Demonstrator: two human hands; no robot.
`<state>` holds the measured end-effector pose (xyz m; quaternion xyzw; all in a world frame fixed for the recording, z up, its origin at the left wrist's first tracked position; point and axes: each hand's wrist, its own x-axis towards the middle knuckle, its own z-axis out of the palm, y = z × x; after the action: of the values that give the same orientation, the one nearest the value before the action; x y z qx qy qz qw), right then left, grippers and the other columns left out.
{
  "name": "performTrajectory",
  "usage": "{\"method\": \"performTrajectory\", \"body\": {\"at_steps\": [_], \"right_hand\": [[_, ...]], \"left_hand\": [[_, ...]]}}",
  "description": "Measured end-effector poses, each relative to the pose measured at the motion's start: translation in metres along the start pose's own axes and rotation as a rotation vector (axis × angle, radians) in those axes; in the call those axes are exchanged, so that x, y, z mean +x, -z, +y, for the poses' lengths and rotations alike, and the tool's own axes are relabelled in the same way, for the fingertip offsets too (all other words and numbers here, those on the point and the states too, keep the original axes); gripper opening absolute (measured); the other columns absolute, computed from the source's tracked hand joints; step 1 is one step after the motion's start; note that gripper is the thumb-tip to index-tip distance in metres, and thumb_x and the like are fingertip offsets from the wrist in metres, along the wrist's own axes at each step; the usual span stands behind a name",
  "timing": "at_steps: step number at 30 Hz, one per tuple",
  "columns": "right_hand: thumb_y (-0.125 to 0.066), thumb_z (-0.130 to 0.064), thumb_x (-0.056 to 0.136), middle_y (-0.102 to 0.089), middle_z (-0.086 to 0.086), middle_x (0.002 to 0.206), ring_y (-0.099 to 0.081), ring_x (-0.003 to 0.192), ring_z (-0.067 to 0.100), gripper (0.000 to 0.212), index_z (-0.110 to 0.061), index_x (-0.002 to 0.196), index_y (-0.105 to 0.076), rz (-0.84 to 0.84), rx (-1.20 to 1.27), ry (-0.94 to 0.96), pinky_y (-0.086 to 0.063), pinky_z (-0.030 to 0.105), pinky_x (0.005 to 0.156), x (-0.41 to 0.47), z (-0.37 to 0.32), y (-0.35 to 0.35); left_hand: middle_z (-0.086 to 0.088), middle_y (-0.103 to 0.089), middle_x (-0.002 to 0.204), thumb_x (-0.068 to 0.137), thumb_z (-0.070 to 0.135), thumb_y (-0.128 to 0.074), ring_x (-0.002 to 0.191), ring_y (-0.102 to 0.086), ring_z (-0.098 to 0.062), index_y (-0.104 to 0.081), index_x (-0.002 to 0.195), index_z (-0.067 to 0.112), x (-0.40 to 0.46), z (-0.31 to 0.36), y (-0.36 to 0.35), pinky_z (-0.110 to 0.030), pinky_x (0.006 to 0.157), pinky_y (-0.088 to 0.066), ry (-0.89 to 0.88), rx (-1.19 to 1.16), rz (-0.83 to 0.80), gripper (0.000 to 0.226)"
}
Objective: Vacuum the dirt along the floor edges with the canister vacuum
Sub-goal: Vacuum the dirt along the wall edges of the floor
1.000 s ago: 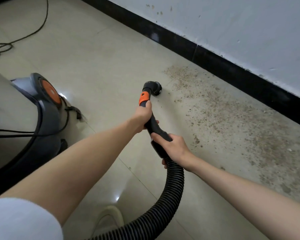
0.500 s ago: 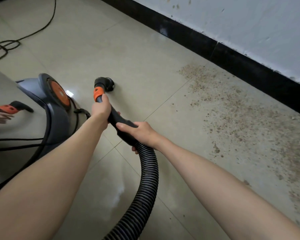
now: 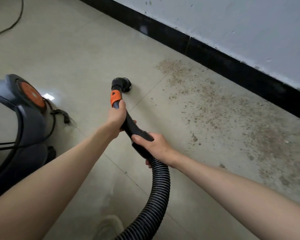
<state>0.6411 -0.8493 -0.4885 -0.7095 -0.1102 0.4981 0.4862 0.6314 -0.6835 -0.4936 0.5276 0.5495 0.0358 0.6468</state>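
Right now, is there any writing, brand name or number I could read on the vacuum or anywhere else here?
None can be read.
Orange clip on the vacuum handle: a small dark raised triangle mark, no letters.
Orange disc on the vacuum canister: plain, no text that shows.
Wall and black skirting: only scuffs and chips, no sign.

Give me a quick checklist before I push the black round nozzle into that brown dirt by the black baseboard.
1. Left hand grips the black wand below the orange collar: ok.
2. Right hand grips the handle by the black ribbed hose: ok.
3. Black round nozzle on the brown dirt: not ok, it sits short of it.
4. Hose unkinked: ok.
5. Suction running: cannot tell.
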Motion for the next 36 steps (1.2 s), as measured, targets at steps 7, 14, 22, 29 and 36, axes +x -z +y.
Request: {"method": "performTrajectory", "body": {"at_steps": [7, 14, 22, 29, 36], "right_hand": [[-0.070, -0.046, 0.085, -0.055, 0.007, 0.063, -0.054, 0.041, 0.023, 0.042, -0.007, 0.092, -0.057, 0.040, 0.050, -0.031, -0.049, 0.030, 0.043, -0.053, 0.036, 0.016], [-0.073, -0.049, 0.080, -0.057, 0.008, 0.064, -0.057, 0.044, 0.027, 0.047, -0.007, 0.094, -0.059, 0.118, 0.095, -0.055, -0.050, 0.033, 0.044, -0.082, 0.061, 0.033], [-0.073, -0.053, 0.075, -0.057, 0.003, 0.057, -0.056, 0.040, 0.025, 0.045, -0.012, 0.082, -0.059, 0.190, 0.064, -0.044, -0.050, 0.031, 0.043, -0.072, 0.044, 0.046], [-0.073, -0.054, 0.077, -0.057, 0.008, 0.066, -0.057, 0.041, 0.025, 0.047, -0.009, 0.085, -0.060, 0.184, 0.073, -0.037, -0.050, 0.031, 0.043, -0.034, 0.011, 0.054], [-0.074, -0.055, 0.075, -0.058, 0.007, 0.065, -0.058, 0.041, 0.022, 0.046, -0.012, 0.079, -0.059, 0.168, 0.040, -0.012, -0.050, 0.029, 0.043, 0.025, -0.025, 0.074]], "left_hand": [[-0.011, -0.057, 0.084, 0.098, 0.042, -0.038, 0.041, -0.064, -0.018, -0.037, 0.119, 0.009, -0.049, -0.030, -0.025, -0.026, 0.040, -0.049, 0.048, 0.068, -0.066, 0.038], [-0.017, -0.058, 0.100, 0.098, 0.042, -0.040, 0.041, -0.064, -0.019, -0.036, 0.124, 0.006, -0.075, -0.044, -0.055, -0.025, 0.038, -0.049, 0.063, 0.110, -0.134, 0.045], [-0.011, -0.055, 0.085, 0.098, 0.041, -0.043, 0.052, -0.064, -0.020, -0.037, 0.115, 0.006, -0.064, -0.029, -0.073, -0.031, 0.052, -0.054, 0.035, 0.075, -0.203, 0.039], [-0.008, -0.054, 0.076, 0.099, 0.038, -0.041, 0.053, -0.060, -0.016, -0.040, 0.111, 0.006, -0.032, 0.001, -0.086, -0.026, 0.049, -0.048, -0.070, 0.078, -0.154, 0.035], [-0.007, -0.054, 0.072, 0.098, 0.039, -0.038, 0.049, -0.059, -0.015, -0.044, 0.089, 0.006, 0.022, 0.040, -0.097, -0.024, 0.047, -0.046, -0.132, 0.048, -0.042, 0.035]]}}
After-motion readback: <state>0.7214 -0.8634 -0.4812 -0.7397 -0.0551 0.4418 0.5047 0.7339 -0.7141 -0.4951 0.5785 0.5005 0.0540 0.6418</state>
